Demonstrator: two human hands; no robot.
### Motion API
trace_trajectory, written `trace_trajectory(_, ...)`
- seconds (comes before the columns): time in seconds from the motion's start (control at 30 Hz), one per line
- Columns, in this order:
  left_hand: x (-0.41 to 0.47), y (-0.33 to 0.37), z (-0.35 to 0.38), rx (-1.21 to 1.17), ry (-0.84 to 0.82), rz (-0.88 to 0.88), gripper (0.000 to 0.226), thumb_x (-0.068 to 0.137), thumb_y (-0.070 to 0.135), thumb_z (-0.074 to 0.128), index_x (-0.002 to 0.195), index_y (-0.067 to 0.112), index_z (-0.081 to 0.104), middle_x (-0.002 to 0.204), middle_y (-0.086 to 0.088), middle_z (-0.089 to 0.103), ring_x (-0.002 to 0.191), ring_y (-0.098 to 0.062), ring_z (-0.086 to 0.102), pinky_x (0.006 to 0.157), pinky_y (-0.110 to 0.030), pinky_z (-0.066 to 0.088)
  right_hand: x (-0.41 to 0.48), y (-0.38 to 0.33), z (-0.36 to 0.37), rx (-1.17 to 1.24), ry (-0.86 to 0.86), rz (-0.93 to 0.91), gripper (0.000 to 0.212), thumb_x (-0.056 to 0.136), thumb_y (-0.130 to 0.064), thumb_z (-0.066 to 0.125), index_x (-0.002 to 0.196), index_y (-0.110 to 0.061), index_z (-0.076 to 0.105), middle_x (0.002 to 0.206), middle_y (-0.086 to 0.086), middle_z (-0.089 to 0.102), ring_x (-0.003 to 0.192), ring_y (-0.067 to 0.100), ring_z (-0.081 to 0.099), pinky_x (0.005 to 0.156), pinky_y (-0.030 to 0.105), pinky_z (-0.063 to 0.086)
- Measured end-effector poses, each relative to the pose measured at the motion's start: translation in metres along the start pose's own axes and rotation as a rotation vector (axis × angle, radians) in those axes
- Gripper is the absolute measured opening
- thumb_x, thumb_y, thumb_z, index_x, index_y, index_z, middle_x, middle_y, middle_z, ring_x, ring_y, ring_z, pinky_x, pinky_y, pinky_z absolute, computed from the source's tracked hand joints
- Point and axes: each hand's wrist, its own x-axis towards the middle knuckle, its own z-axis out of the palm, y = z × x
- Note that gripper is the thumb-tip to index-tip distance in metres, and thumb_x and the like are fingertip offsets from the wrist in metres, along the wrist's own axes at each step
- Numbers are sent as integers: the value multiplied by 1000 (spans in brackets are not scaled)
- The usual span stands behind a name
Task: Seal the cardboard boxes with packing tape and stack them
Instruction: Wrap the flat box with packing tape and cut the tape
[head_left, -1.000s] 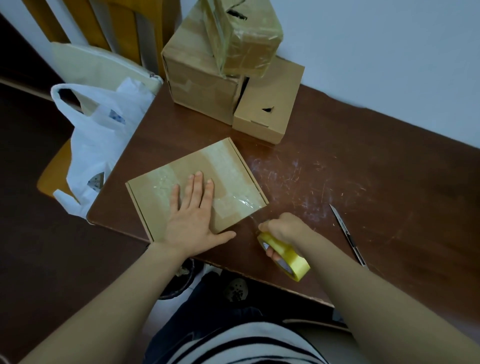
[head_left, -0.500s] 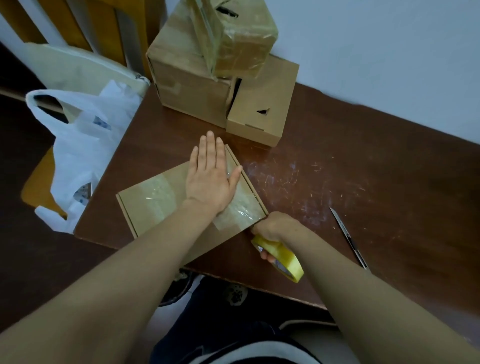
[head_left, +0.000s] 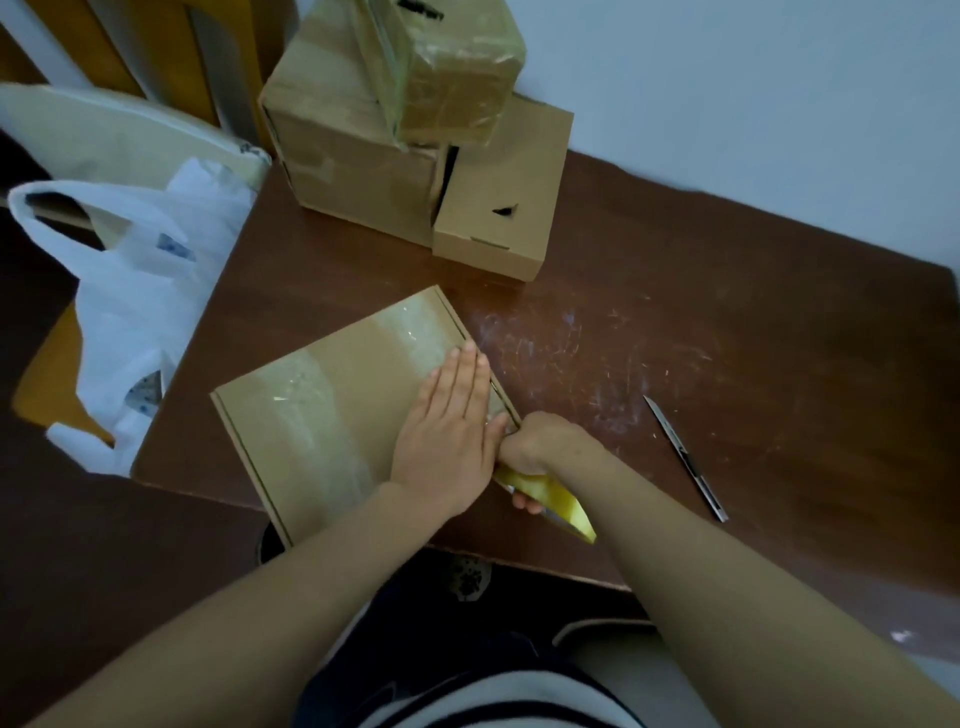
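A flat cardboard box (head_left: 322, 415) lies near the front left edge of the brown table (head_left: 727, 338), with two strips of clear tape across its lid. My left hand (head_left: 449, 431) rests flat on the box's right part, fingers together, pressing on the right-hand strip. My right hand (head_left: 540, 449) sits at the box's near right corner, closed around a yellow roll of packing tape (head_left: 556, 501) that hangs past the table edge. At the back stand a large box (head_left: 353, 161), a smaller box (head_left: 509, 208) beside it, and a tape-wrapped box (head_left: 457, 67) on top.
A utility knife (head_left: 683, 457) lies on the table to the right of my right hand. A white plastic bag (head_left: 130, 291) hangs off the table's left side over a chair. A pale wall runs behind the table.
My left hand slid back along the tape strip from the box's far edge toward its near right corner, ending beside my right hand. The right hand and roll stayed near that corner.
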Motion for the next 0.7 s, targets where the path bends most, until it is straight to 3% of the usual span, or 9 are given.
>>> trace_trajectory(0.1, 22, -18, -18, -168, 75, -67, 70, 93, 50, -10, 149, 10, -1, 160, -9, 0, 144, -12, -11, 115, -28, -13, -3, -1, 0, -4, -7, 5, 39, 94, -33, 42, 81, -3, 63, 59, 9, 70, 47, 21, 67, 72, 36, 59)
trace_trajectory(0.17, 44, -40, -25, -83, 143, -178, 72, 95, 55, -6, 151, 9, 1, 160, -10, -2, 146, -18, -7, 117, -33, -9, -4, -3, -1, -6, -3, 2, 40, 93, -34, 44, 77, -4, 64, 58, 8, 70, 43, 20, 65, 63, 30, 57)
trace_trajectory(0.27, 65, -59, -24, 74, 24, -262, 75, 95, 56, -3, 150, 6, -9, 159, -14, -13, 146, -24, -13, 118, -39, -10, -5, -6, -1, -15, -1, 11, 40, 93, -34, 43, 77, -5, 65, 57, 8, 70, 41, 20, 64, 57, 27, 52)
trace_trajectory(0.37, 55, -47, -16, 64, 24, -227, 75, 94, 54, -5, 150, 4, -8, 157, -16, -16, 146, -25, -15, 115, -37, -15, -7, -4, 0, -12, 11, 15, 36, 94, -29, 43, 81, -3, 63, 58, 8, 70, 41, 20, 63, 60, 28, 54)
trace_trajectory(0.5, 14, -17, -2, 64, 79, 32, 68, 98, 47, 6, 150, 4, 11, 158, -15, 7, 147, -26, 6, 120, -39, 4, -11, -6, -2, -68, 32, -1, 36, 94, -30, 42, 89, -4, 68, 60, 4, 72, 44, 16, 65, 74, 31, 59)
trace_trajectory(0.63, 16, -24, -8, 26, 5, 51, 73, 95, 57, -4, 149, 8, -7, 156, -8, -14, 144, -19, -18, 116, -31, -16, -16, -3, -1, -8, 56, -39, 43, 92, -42, 46, 87, -5, 68, 60, 5, 71, 42, 17, 63, 72, 30, 58)
trace_trajectory(0.7, 19, -28, -10, 26, -17, 103, 80, 90, 64, -4, 148, 9, -12, 153, -6, -22, 141, -17, -25, 115, -30, -19, -21, 9, -2, 161, 38, -88, 41, 87, -42, 56, 91, -2, 65, 59, 9, 70, 46, 21, 63, 66, 31, 57)
